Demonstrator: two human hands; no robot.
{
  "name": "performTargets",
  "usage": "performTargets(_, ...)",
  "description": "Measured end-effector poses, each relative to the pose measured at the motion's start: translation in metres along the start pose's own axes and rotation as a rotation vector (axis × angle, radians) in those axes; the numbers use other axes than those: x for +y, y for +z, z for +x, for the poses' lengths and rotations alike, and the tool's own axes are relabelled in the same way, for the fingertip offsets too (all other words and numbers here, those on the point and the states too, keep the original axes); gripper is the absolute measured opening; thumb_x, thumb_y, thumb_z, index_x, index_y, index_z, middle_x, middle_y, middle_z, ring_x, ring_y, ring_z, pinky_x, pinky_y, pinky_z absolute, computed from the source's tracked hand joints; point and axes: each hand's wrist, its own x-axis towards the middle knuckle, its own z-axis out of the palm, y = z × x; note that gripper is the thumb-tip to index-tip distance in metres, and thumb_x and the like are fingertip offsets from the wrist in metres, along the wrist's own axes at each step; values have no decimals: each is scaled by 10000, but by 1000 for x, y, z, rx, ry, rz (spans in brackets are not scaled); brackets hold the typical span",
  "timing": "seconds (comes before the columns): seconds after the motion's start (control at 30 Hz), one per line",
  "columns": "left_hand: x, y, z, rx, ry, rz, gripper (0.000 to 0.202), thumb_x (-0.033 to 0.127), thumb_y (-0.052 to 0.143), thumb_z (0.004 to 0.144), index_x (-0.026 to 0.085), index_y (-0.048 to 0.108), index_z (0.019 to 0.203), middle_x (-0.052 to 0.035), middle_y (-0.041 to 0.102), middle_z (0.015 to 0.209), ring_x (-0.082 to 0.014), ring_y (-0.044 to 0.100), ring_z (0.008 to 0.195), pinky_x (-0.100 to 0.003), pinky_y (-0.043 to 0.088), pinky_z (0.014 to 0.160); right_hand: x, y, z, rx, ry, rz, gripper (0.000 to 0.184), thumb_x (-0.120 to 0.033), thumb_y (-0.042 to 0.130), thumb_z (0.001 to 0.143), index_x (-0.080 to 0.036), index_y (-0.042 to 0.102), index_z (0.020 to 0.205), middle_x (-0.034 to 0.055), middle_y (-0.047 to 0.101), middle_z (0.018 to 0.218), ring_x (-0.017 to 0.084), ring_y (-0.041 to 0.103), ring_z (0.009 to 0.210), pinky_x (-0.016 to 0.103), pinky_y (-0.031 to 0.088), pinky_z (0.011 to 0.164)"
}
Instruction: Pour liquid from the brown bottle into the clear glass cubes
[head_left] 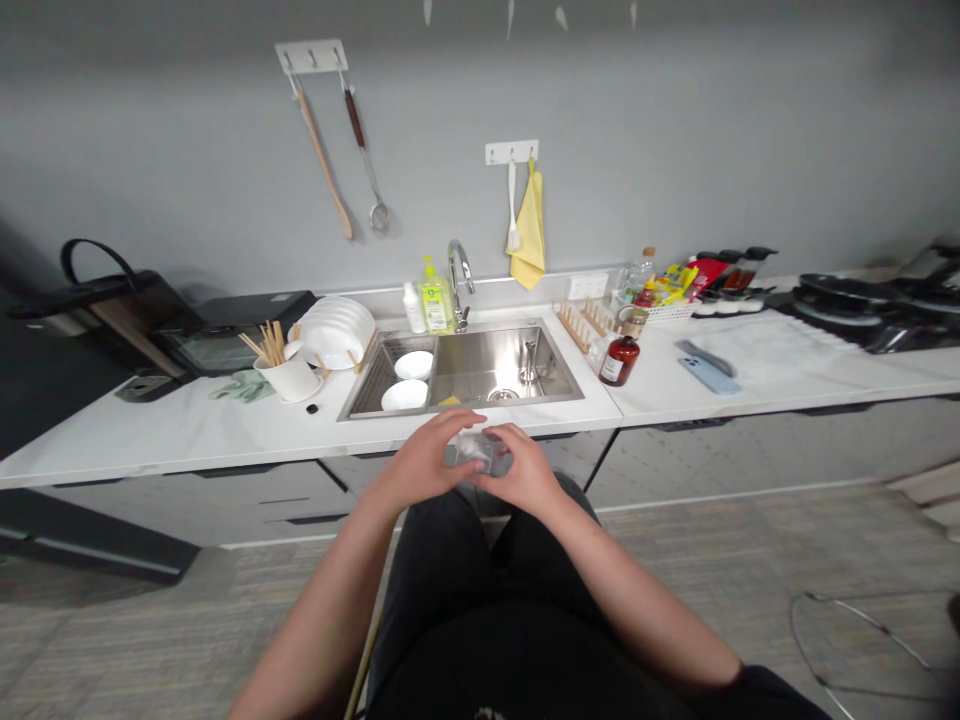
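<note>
In the head view, one clear box (475, 453) is up between both hands, in front of the counter's edge below the sink (469, 360); the left hand (429, 462) and right hand (526, 472) each curl part-way closed about it, gripping opposite sides. The lifting looks done, the setting-down not; whether the box is open or full, I cannot tell. Counted: two bowls (406, 396) in the sink, one tap (460, 265), two bottles (435, 306) beside it, one phone (709, 374), one yellow cloth (529, 230); the plates (337, 325) overlap too closely to number.
</note>
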Motion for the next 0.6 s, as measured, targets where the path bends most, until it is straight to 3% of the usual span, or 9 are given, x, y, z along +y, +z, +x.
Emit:
performTargets(0.1, -3, 5, -1, 97, -38, -31, 556, 336, 900, 956, 296, 748, 1489, -139, 768, 1463, -334, 756, 1327, -544, 598, 1196, 0, -5, -1, 19, -4, 71, 691, -402, 1044, 759, -289, 749, 1374, 104, 776, 1323, 312, 785, 1121, 458, 684, 958)
performTargets(0.27, -2, 6, -7, 204, -14, -198, 650, 208, 753, 994, 296, 630, 1626, -159, 684, 1593, -317, 743, 1378, -522, 596, 1175, -9, -13, 0, 47, 22, 169, 684, -404, 1048, 757, -272, 757, 1362, 112, 780, 1309, 322, 795, 1178, 425, 705, 917)
performTargets(0.43, 12, 10, -2, 173, -27, -189, 944, 375, 1002, 857, 329, 564, 1692, -162, 667, 1654, -359, 740, 1404, -539, 574, 1220, -30, -19, -1, 16, -29, 169, 620, -371, 1020, 780, -286, 760, 1337, 91, 787, 1280, 306, 794, 1152, 428, 707, 940)
performTargets(0.6, 9, 0, -8, 262, -2, -192, 722, 268, 831, 985, 315, 595, 1666, -145, 745, 1540, -322, 784, 1307, -546, 583, 1202, -35, -28, -2, 25, 19, 205, 648, -408, 1044, 779, -294, 760, 1350, 101, 781, 1279, 319, 792, 1153, 424, 721, 900)
